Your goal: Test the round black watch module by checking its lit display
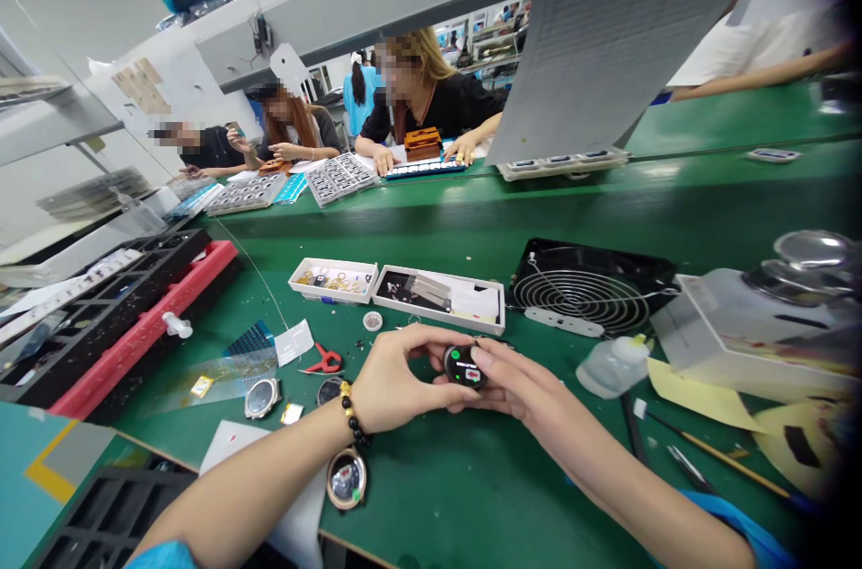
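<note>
Watch module [464, 366], round with a lit green and red screen whose writing is too small to read, sits pinched between my hands. My left hand [391, 380] curls closed around its left edge; my right hand [515, 385] grips its right edge. Red scissors [327, 361] lie just left of my left hand.

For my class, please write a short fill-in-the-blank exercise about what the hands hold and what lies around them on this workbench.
1. Both the left hand and the right hand hold a small round watch module whose screen is ____.
2. The left wrist wears a bracelet of dark ____.
3. The small scissors on the green mat have ____ handles.
4. Behind the right hand lies a black ____ with a round wire grille.

Missing words: lit; beads; red; fan
</note>
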